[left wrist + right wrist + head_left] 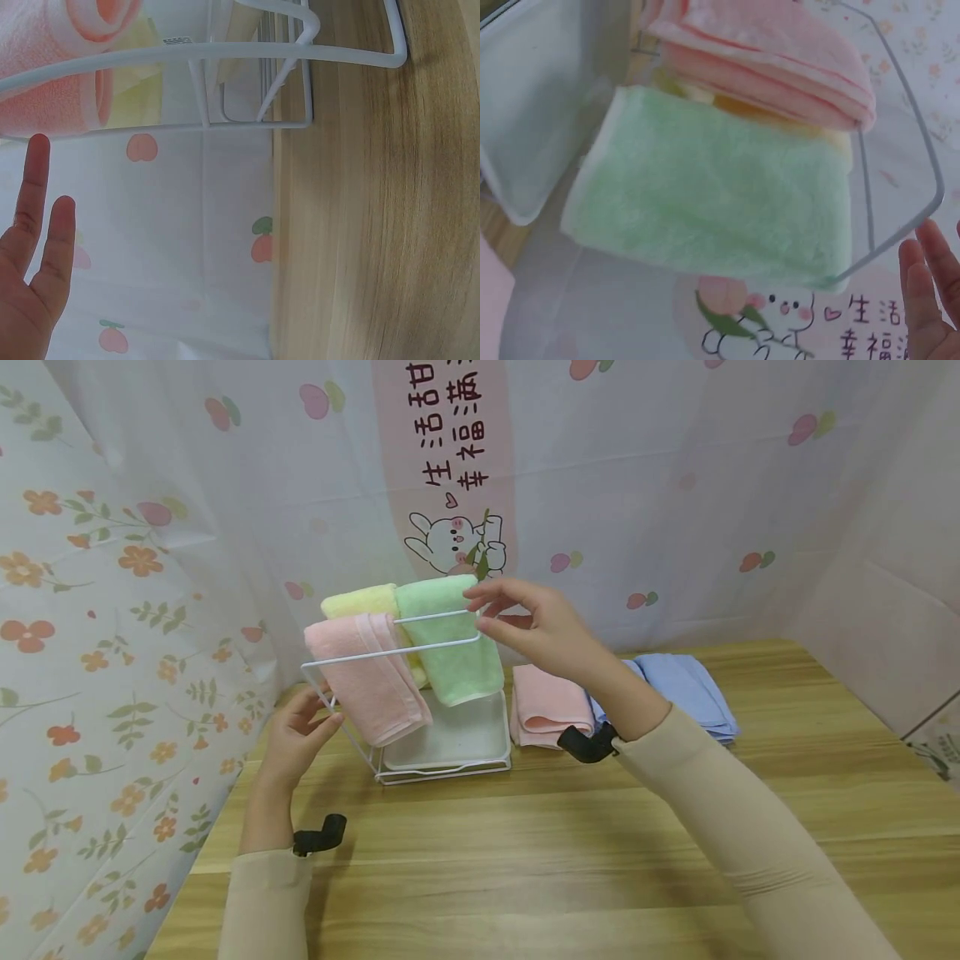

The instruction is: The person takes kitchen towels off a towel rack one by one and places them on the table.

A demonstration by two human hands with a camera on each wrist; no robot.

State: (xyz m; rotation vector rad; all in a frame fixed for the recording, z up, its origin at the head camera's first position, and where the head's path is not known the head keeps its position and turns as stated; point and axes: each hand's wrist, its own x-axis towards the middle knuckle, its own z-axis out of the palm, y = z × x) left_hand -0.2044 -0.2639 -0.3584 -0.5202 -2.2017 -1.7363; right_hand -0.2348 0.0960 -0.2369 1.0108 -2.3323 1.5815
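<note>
A white wire rack [450, 643] stands on the table with towels draped over its upper bars. A pink towel [367, 677] hangs at the front left, a green towel [712, 187] on the right and a yellow towel [360, 602] behind the pink one. My left hand [296, 735] is at the rack's left side, fingers extended beside the frame and fingertips close to the pink towel in the left wrist view. At the rack's upper right corner is my right hand [543, 627], its fingers loosely bent, with fingertips right at the bar. Neither hand grips a towel.
A white tray [457, 735] sits in the rack's base. To its right lie a folded pink towel [547, 702] and folded blue towels [682, 689], partly hidden by my right forearm. A patterned curtain [637, 485] hangs behind the wooden table [487, 860].
</note>
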